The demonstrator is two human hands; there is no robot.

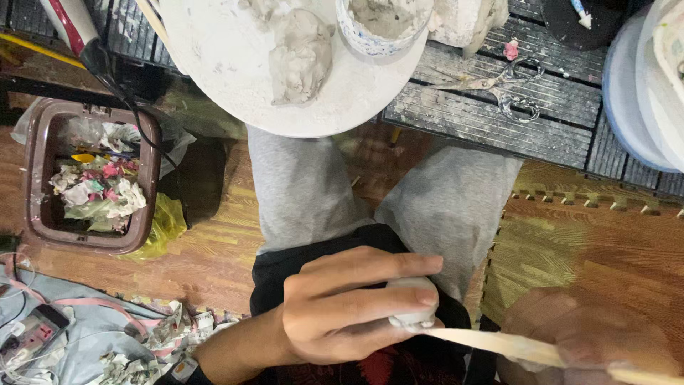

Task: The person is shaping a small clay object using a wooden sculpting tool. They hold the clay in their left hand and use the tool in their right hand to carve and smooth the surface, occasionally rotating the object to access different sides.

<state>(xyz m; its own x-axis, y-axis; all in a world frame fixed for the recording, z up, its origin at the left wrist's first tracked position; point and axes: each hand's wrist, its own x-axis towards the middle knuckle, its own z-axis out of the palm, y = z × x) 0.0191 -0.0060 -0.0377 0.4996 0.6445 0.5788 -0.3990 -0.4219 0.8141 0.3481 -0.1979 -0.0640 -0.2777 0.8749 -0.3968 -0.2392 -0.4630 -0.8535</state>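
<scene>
My left hand (342, 306) pinches one clay lump (413, 303) at its three o'clock. My blurred right hand (591, 342) grips one wooden stick (499, 346).

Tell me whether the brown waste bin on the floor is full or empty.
Partly full. The brown waste bin holds crumpled paper scraps in white, pink and green, lying below its rim; its inner walls still show above them.

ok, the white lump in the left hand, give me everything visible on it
The white lump is small, rounded and smooth, pale grey-white like clay or plaster. Only its right end shows; the left hand wraps the rest, fingers curled over the top. It sits low in the view, above the lap. A flat, pale wooden stick, held by the blurred right hand, meets its underside. Its full shape cannot be seen.
</scene>
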